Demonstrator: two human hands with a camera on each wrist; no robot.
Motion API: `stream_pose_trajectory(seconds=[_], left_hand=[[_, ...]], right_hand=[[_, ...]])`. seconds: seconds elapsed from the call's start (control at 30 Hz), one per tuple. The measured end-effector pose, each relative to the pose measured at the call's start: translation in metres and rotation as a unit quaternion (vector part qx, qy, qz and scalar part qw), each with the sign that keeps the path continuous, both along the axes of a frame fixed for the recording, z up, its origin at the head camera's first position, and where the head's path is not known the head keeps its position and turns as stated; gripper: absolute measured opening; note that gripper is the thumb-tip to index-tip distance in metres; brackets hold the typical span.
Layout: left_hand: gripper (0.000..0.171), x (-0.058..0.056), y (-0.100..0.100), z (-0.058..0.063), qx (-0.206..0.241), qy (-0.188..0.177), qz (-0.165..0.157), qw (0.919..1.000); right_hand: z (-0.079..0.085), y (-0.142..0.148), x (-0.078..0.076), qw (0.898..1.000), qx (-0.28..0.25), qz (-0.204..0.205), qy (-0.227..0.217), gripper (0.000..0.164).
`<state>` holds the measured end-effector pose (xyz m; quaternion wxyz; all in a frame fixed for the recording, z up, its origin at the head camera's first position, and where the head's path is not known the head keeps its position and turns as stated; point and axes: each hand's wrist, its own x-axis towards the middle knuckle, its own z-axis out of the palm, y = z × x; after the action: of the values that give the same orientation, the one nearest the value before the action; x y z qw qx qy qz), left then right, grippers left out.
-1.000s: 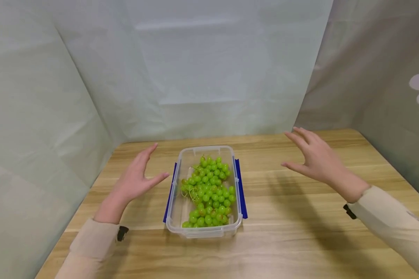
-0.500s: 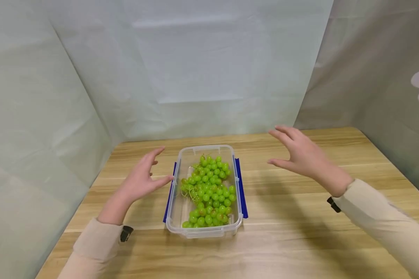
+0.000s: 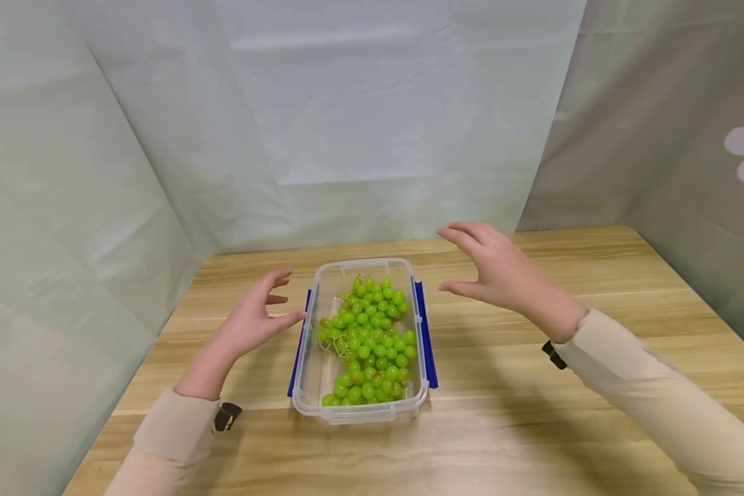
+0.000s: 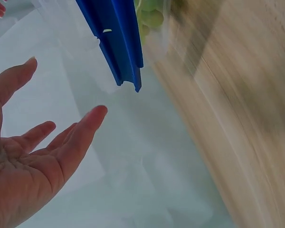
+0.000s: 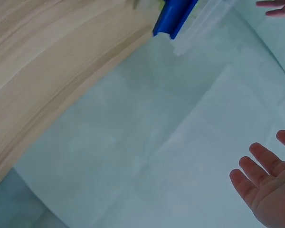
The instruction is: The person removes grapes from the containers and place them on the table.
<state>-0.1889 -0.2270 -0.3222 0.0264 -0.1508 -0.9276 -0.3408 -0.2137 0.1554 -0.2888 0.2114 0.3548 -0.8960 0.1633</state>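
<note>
A clear plastic food container (image 3: 313, 386) without a lid on top stands on the table, holding green grapes (image 3: 372, 337) on their stems. Blue locking flaps (image 3: 426, 337) hang out along its two long sides. My left hand (image 3: 248, 324) hovers at the container's left side, thumb tip right by the rim, fingers spread and holding nothing. To the right of the container, my right hand (image 3: 499, 272) is raised with thumb and fingers apart, also holding nothing. In the left wrist view the left fingers point toward the blue flap (image 4: 116, 42); the right wrist view shows the right fingers spread.
The wooden table (image 3: 533, 386) extends on both sides of the container. Pale cloth (image 3: 347, 124) hangs behind and to the left, and a greyer cloth (image 3: 651, 138) with a flower print hangs at the right. Each wrist wears a black strap (image 3: 226, 416).
My right hand has moved left toward the container. My left hand has shifted slightly right, closer to the rim. The container and grapes stay in place.
</note>
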Motion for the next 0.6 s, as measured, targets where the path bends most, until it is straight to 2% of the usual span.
stream_pose_trajectory(seconds=[0.4,0.6], left_hand=[[0.076,0.002,-0.002,-0.004,0.054,-0.073,-0.017,0.9958],[0.079,0.001,-0.001,-0.007,0.091,-0.1,-0.011,0.9907]], right_hand=[[0.006,-0.035,-0.002,0.998,0.012,0.026,-0.061,0.08],[0.0,-0.05,-0.003,0.997,0.024,0.046,-0.061,0.077]])
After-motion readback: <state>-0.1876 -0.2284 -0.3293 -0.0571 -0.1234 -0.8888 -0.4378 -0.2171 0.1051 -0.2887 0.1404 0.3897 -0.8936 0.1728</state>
